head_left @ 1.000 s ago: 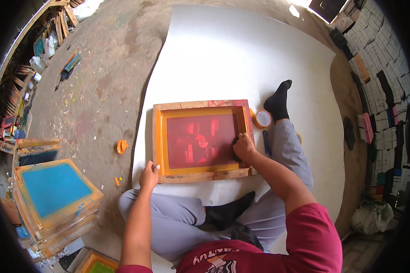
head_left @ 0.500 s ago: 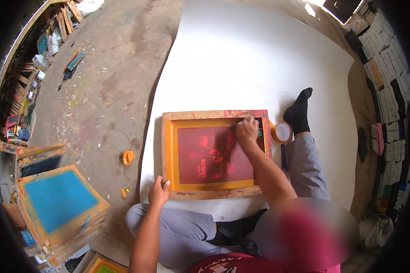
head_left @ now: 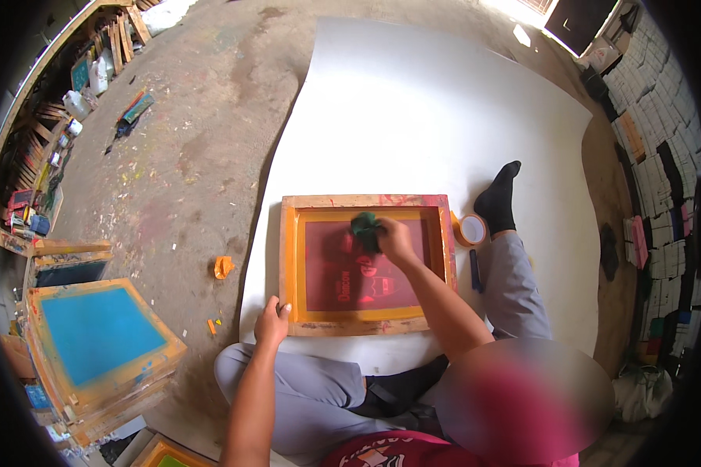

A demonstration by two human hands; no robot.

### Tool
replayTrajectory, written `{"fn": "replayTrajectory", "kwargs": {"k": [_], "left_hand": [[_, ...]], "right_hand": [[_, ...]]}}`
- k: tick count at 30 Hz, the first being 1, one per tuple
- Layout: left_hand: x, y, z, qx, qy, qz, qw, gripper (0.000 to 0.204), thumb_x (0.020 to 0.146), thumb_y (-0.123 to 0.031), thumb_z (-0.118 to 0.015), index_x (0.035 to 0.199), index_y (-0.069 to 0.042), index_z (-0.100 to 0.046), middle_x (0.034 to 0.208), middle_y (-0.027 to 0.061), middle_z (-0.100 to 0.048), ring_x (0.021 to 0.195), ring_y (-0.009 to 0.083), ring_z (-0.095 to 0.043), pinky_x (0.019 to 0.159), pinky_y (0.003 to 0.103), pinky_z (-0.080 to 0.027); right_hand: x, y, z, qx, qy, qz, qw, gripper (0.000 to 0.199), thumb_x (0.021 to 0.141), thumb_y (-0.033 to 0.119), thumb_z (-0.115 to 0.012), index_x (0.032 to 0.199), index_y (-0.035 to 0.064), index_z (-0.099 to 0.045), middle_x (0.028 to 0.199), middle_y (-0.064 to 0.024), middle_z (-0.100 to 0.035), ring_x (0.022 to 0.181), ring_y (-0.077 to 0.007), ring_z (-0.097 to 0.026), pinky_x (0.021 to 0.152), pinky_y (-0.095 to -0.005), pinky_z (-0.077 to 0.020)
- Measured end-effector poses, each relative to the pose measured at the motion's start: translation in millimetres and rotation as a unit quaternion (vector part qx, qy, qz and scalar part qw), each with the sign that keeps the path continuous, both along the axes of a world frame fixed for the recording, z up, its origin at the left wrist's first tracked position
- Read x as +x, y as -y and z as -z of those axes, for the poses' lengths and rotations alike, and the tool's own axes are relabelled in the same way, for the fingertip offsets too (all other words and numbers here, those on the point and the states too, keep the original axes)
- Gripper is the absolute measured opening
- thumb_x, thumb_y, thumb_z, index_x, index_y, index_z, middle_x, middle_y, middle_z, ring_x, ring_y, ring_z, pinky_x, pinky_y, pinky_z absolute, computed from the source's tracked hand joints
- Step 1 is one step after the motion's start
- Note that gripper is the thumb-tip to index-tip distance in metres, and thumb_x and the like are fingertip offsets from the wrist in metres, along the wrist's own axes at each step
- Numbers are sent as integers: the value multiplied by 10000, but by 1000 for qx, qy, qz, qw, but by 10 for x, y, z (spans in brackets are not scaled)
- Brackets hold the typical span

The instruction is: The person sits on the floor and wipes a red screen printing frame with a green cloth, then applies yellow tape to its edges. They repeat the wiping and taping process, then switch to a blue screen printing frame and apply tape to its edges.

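Note:
A wooden screen-printing frame [head_left: 366, 325] lies on a white sheet in front of me. Its mesh is dark red with brighter red printed shapes, edged by orange tape. My right hand [head_left: 396, 240] is closed on a dark green cloth [head_left: 365, 231] over the upper middle of the mesh; whether the cloth presses on it is hard to tell. At the near left corner, my left hand [head_left: 273, 321] grips the frame's wooden edge, its thumb on top. A roll of orange tape [head_left: 470, 230] stands right of the frame, beside a dark blue slim tool [head_left: 475, 270].
Stacked screens with a blue mesh [head_left: 101, 335] on top stand at the left. A crumpled orange scrap [head_left: 223, 268] lies on the concrete floor. My socked foot [head_left: 498, 198] rests on the white sheet [head_left: 413, 101]. Stacked white bundles [head_left: 654, 140] line the right side.
My right hand has moved left from the frame's right side to the upper middle of the mesh, bringing the green cloth into clearer view. My left hand keeps its hold on the corner.

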State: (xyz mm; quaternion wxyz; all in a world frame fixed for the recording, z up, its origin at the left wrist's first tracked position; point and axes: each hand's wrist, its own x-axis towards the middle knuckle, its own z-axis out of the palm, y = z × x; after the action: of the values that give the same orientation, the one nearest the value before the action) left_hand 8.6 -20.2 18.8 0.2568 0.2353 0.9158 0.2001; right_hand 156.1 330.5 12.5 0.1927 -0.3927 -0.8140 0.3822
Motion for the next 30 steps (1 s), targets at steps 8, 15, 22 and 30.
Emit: {"fn": "replayTrajectory", "kwargs": {"k": [8, 15, 22, 30], "left_hand": [[-27, -12, 45, 20, 0, 4, 1000, 351, 1024, -389, -657, 1182, -84, -585, 1086, 220, -735, 1049, 485, -681, 856, 571, -522], [17, -12, 58, 25, -6, -16, 1000, 393, 1011, -382, -681, 1233, -67, -602, 1121, 238, -733, 1082, 473, -682, 882, 539, -530], [3, 0, 42, 42, -18, -17, 999, 386, 1010, -385, -684, 1205, -59, -614, 1114, 235, -737, 1072, 471, -686, 876, 531, -535], [15, 13, 84, 53, -30, -18, 998, 398, 999, -406, -693, 1146, -43, -621, 1075, 230, -742, 1049, 469, -687, 863, 530, -532]], "right_hand": [[1383, -451, -427, -19, -200, 156, 967, 386, 925, -106, -620, 1271, 58, -575, 963, -52, -698, 868, -108, -667, 761, -272, -529], [2118, -649, -957, 96, -170, 206, 959, 207, 935, -86, -612, 1094, 31, -670, 909, -10, -693, 823, -94, -637, 750, -264, -501], [1979, -371, -1226, 105, -215, 222, 945, 156, 939, -60, -636, 1072, 16, -667, 871, -8, -681, 788, -90, -609, 722, -267, -490], [2030, -681, -1411, 272, -85, 252, 925, 121, 884, -40, -646, 987, -6, -591, 918, -241, -663, 908, -476, -651, 801, -483, -528]]}}
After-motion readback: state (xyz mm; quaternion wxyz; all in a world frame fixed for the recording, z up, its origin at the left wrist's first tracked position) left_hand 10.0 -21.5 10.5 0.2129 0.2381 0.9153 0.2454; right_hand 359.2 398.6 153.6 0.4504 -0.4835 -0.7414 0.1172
